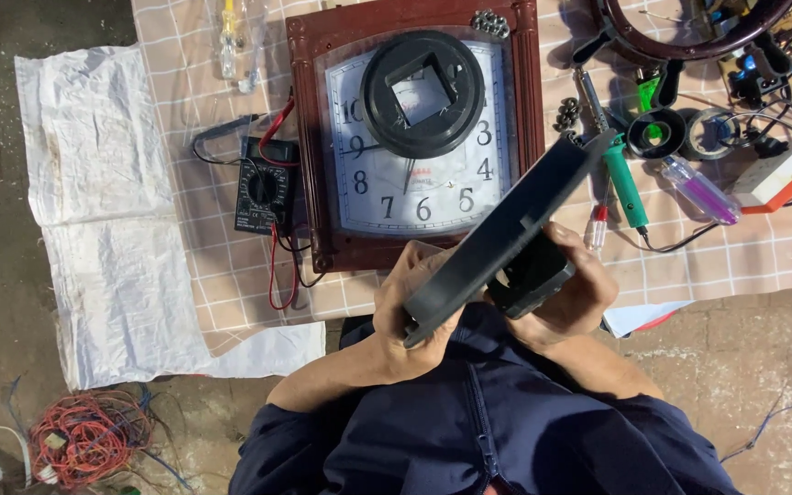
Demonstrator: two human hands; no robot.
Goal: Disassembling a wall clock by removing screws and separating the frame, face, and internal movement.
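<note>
A checked cloth [763, 257] covers the ground, and on it lies a brown-framed wall clock [419, 137] with a black round part [423, 92] resting on its face. Just below the clock, both hands hold a flat black panel [506, 234], tilted edge-on. The left hand [414, 316] grips its lower end; the right hand [566, 293] closes around a small black block [529, 275] on its underside. A multimeter [266, 188] sits left of the clock, a green-handled soldering iron [621, 174] right.

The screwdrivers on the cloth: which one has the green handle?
The green-handled screwdriver lies right of the clock, beside the black panel. The purple one lies further right; the yellow one is top left.
</note>
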